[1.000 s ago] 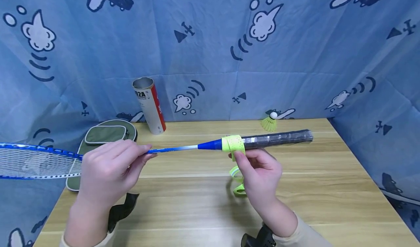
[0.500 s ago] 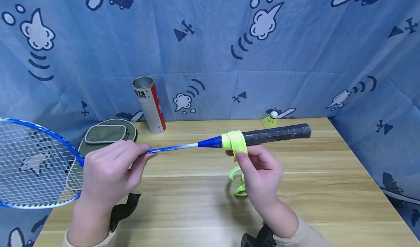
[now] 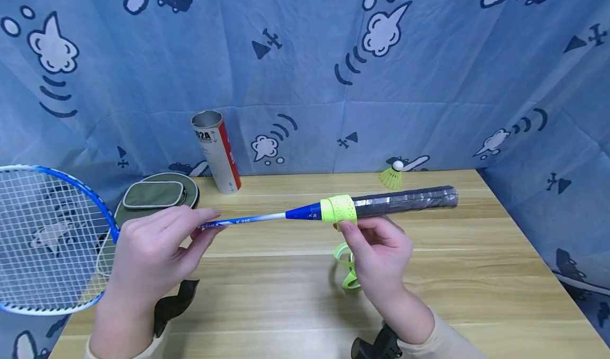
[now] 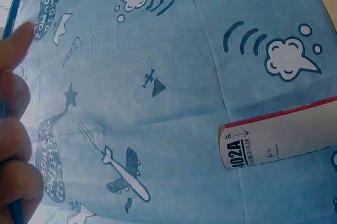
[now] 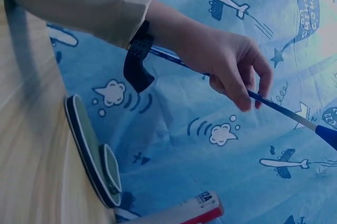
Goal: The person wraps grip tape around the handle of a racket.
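A badminton racket (image 3: 267, 218) is held above the worktop (image 3: 267, 306), its strung head at the left of the head view and its black handle (image 3: 405, 201) pointing to the right, slightly raised. The person's left hand (image 3: 154, 250) pinches the thin blue shaft between thumb and fingers near the head, the fingers curled in with little gap; the right wrist view shows the same grasp from across, the shaft passing under the palm and out past the fingertips. The right hand (image 3: 381, 256) is below the handle, thumb against the near side of a fluorescent yellow tape (image 3: 339, 208), with the fingers bent behind — closed together on the tape, though their tips are partly hidden. The tape is wrapped around the handle's lower end, touching the blue cone, with rows of small holes showing; the rest of the handle is bare black, shiny in places. A loose, curling length of the tape (image 3: 350, 280) shows below, just beside the right hand; whether it touches the worktop I cannot tell. Toward the back stand an open-topped cylindrical tube (image 3: 216, 155) with a red stripe and, well apart to the right, a yellow shuttlecock (image 3: 392, 178), cork up. A green pouch (image 3: 154, 195) with white piping lies at the left, partly behind the left hand — a blue patterned cloth (image 3: 305, 41) hangs behind everything.
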A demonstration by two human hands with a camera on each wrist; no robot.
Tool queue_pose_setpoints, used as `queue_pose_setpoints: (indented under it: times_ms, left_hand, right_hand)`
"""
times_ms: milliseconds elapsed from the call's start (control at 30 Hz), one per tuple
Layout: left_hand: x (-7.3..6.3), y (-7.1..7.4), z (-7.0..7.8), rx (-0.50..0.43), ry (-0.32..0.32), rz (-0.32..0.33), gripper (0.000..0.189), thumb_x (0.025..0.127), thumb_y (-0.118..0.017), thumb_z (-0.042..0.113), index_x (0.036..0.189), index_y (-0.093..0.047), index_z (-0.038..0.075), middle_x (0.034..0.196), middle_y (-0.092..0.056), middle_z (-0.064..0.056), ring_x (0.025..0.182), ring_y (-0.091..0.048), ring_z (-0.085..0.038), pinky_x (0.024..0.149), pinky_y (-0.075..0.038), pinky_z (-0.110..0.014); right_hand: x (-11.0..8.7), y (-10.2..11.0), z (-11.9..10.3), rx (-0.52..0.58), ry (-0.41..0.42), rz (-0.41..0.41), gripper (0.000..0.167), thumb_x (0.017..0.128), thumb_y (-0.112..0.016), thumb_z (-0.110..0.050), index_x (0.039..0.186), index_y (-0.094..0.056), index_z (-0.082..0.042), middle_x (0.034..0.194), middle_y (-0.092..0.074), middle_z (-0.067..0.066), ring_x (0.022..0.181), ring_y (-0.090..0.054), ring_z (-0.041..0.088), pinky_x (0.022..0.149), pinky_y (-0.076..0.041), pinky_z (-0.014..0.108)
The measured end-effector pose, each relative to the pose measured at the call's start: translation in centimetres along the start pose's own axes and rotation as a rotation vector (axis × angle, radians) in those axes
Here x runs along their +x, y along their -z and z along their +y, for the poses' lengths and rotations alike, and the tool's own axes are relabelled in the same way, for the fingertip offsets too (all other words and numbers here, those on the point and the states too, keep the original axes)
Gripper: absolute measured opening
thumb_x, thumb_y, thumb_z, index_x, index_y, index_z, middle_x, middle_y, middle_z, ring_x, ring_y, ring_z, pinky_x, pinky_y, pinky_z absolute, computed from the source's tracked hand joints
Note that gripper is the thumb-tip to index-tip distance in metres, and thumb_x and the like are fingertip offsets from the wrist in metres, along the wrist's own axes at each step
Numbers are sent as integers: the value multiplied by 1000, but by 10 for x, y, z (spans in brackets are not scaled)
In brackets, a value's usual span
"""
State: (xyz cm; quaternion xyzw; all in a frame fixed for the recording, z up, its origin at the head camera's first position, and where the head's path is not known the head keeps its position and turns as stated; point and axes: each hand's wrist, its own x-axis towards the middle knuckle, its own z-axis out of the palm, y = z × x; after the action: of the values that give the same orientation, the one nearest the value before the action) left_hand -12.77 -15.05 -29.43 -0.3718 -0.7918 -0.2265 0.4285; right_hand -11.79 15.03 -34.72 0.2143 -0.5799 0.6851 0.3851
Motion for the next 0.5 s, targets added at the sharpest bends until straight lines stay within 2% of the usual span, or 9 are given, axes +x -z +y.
queue_pose_setpoints:
  times_ms: [200,300,400,500]
  left_hand:
    - [2,-2,-2,-9,-49,77,34,104,-63,33,85,-81,10,65,-63,5,50,-41,-8,44,-30,-18]
    - [2,-2,-3,-15,-48,73,36,104,-63,34,84,-80,10,65,-62,5,50,-39,-7,44,-28,-17]
    - [1,-1,-3,-24,-44,57,37,105,-63,35,85,-80,9,66,-64,5,50,-42,-7,45,-31,-18]
    - [1,0,-3,-27,-39,33,38,105,-62,37,86,-79,9,69,-67,3,53,-47,-9,46,-37,-19]
  right_hand:
    - [1,1,1,72,51,-32,23,89,-80,-4,81,-69,14,88,-78,4,72,-74,9,61,-54,16]
    - [1,1,3,106,95,-68,23,90,-77,1,83,-64,19,91,-77,5,74,-75,11,62,-55,16]
    - [2,-1,4,104,128,-64,25,91,-77,0,83,-64,20,90,-74,7,75,-70,11,64,-55,17]
    - [2,-2,5,101,104,-49,26,91,-77,-1,81,-63,20,91,-75,10,81,-72,14,70,-58,20]
